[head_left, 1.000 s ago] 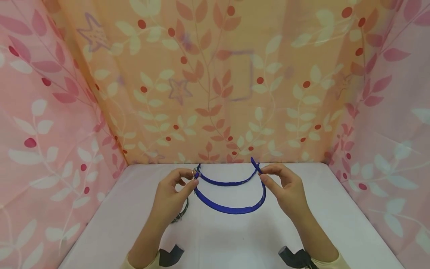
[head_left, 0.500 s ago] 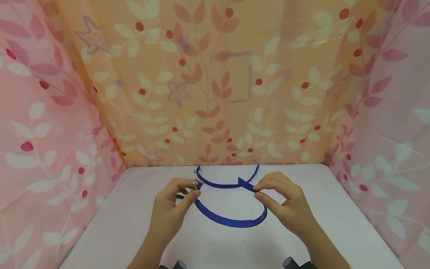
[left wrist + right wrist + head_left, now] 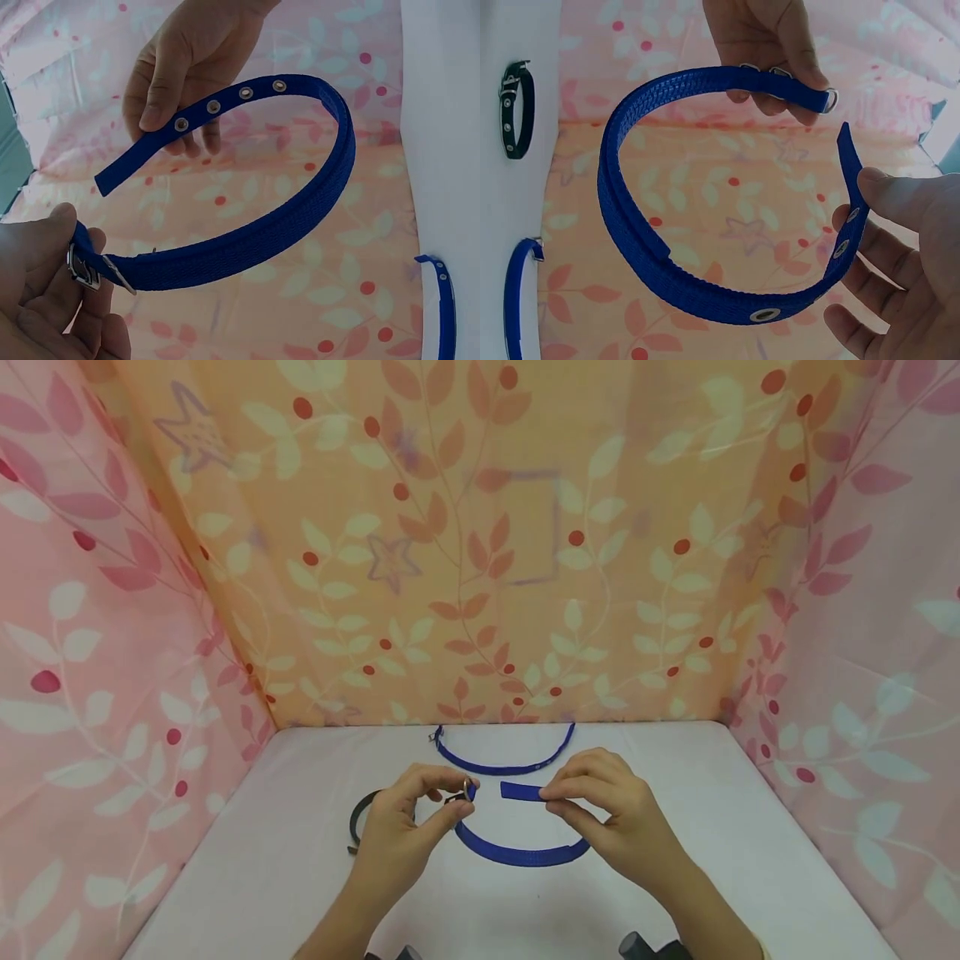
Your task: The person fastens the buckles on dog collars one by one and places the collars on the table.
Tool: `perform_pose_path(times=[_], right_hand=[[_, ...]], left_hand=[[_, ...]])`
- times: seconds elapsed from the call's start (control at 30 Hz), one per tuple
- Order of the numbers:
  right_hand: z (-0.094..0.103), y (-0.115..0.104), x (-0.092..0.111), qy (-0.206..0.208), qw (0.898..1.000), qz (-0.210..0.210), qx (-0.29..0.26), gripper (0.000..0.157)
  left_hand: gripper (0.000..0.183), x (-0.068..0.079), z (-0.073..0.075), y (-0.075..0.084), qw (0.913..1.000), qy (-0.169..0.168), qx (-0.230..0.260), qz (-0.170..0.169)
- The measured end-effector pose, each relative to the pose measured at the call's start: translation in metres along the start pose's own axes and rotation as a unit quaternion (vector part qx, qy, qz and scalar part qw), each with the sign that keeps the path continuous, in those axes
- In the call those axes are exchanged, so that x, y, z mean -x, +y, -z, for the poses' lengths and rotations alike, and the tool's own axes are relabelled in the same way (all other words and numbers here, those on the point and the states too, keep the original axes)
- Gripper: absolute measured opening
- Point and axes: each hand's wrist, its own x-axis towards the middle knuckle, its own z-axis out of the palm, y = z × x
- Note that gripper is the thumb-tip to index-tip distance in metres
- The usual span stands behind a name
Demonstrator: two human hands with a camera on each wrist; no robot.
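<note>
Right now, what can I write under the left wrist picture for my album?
The left hand holds the buckle end, the right hand the holed end, of a curved blue strap.

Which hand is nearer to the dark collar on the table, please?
Left. In the head view, the left hand partly hides the dark collar; the right hand is farther off to the right, pinching the free end of the raised blue collar.

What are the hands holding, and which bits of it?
A blue collar. The left hand pinches its buckle end; the right hand pinches the other end, just behind the plain tip.
</note>
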Motion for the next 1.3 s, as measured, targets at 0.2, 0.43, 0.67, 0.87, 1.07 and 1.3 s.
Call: perform_pose_path(times=[0.2, 0.43, 0.67, 0.87, 1.07, 1.3], right_hand=[[-0.002, -0.002, -0.001, -0.002, 1.000, 0.000, -0.003, 0.012], [-0.008, -0.004, -0.001, -0.005, 1.000, 0.003, -0.004, 0.011], [-0.013, -0.006, 0.000, -0.008, 1.000, 0.008, -0.008, 0.011], [-0.016, -0.007, 0.000, -0.009, 1.000, 0.008, -0.006, 0.010], [-0.018, -0.008, 0.002, -0.016, 1.000, -0.008, 0.002, 0.015], [-0.021, -0.010, 0.004, -0.024, 0.999, -0.030, 0.012, 0.020]], left_hand=[[0.029, 0.000, 0.000, 0.001, 1.0000, 0.002, -0.004, -0.007], [0.029, -0.002, 0.000, 0.001, 0.9996, -0.014, 0.008, -0.024], [0.026, -0.001, -0.004, -0.002, 0.9985, -0.042, 0.027, -0.021], [0.025, 0.001, -0.006, -0.004, 0.9977, -0.061, 0.021, -0.022], [0.026, 0.002, -0.009, -0.006, 0.9961, -0.087, 0.009, -0.008], [0.025, 0.003, -0.011, -0.005, 0.9965, -0.082, 0.011, 0.016]])
